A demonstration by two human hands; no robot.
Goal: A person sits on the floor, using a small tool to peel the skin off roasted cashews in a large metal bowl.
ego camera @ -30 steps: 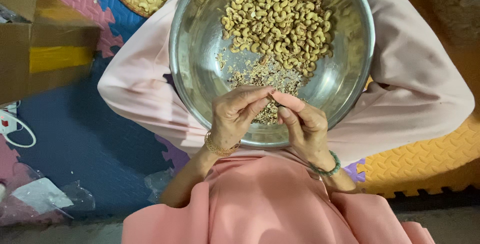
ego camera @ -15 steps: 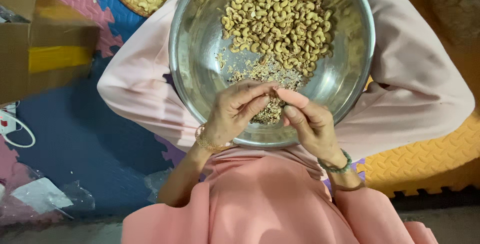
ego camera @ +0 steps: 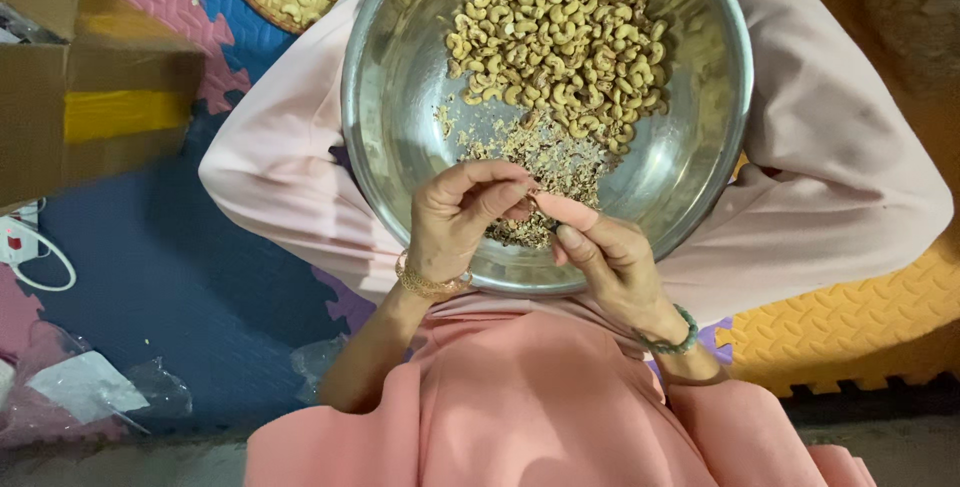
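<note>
Head view shows your left hand (ego camera: 462, 217) and right hand (ego camera: 600, 252) meeting over the near rim of the steel bowl (ego camera: 400, 77) resting on your lap. Fingertips of both hands are pressed together, pinching one small nut (ego camera: 531, 199) between them. Peeled cashews (ego camera: 560, 37) are heaped toward the bowl's far side, with a patch of husk scraps (ego camera: 545, 162) lying just beyond your fingers.
</note>
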